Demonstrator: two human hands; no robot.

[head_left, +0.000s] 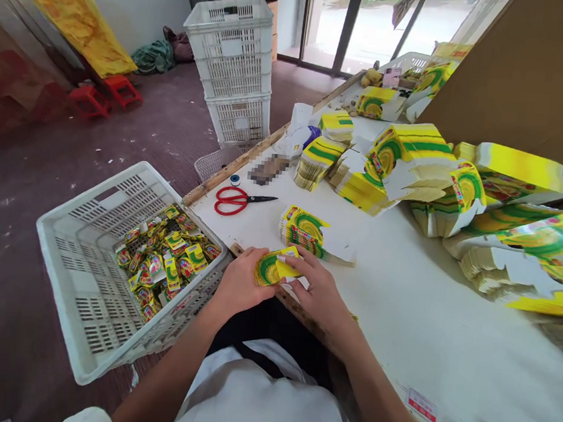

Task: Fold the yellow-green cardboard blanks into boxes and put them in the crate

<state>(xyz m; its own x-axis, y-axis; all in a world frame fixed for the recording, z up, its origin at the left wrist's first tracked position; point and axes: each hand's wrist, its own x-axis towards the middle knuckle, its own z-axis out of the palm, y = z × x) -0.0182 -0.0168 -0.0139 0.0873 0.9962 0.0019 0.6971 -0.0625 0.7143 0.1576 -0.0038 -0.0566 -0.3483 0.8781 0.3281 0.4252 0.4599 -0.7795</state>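
Note:
Near the table's front edge, my left hand is closed around a small yellow and green printed carton. My right hand pinches the carton's yellow end between thumb and fingers. Just beyond my hands lies a short stack of flat printed cartons, with white flaps spreading to the right. To my left, a white plastic crate holds many small yellow and green packs.
Red-handled scissors and a small spool lie on the white table. Bundles of flat cartons fill its far and right side, beside a large cardboard sheet. Stacked white crates stand on the floor beyond.

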